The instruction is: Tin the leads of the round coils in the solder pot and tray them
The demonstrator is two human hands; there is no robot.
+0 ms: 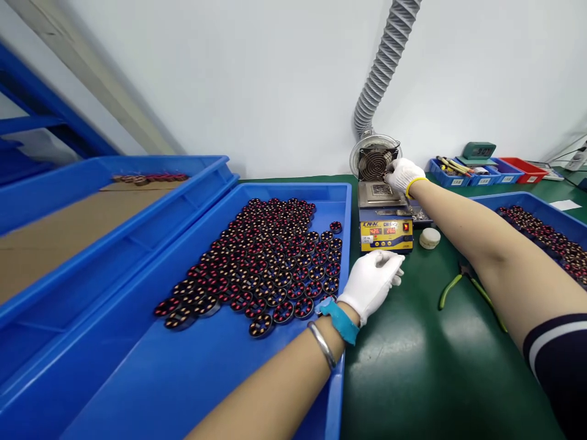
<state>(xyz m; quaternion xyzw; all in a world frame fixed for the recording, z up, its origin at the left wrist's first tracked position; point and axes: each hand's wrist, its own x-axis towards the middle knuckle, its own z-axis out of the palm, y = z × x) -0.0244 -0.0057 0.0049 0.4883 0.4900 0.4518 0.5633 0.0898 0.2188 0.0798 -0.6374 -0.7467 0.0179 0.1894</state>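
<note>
Right arm (486,244) outstretched, gloved right hand (404,176) farther forward, fingers curled; gloved left hand (372,281) nearer, fingers bent.

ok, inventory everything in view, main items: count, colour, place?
Large trays: three, blue, left, middle, right
Round parts: uncountably many, black with red or tan, trays
Machine: one, yellow front panel, bench back
Round grille: one, dark, machine's back
Hose: one, grey, above machine
Round block: one, off-white, right of machine
Pliers: one, green-handled, bench right
Small bins: four, three blue, one red, back right
Clock: one, green, by small bins
Paper: one, white, far right
Frame: one, blue, far left
Bench: one, green, beneath
Left hand: one, white-gloved, before machine
Right hand: one, white-gloved, at grille
</note>
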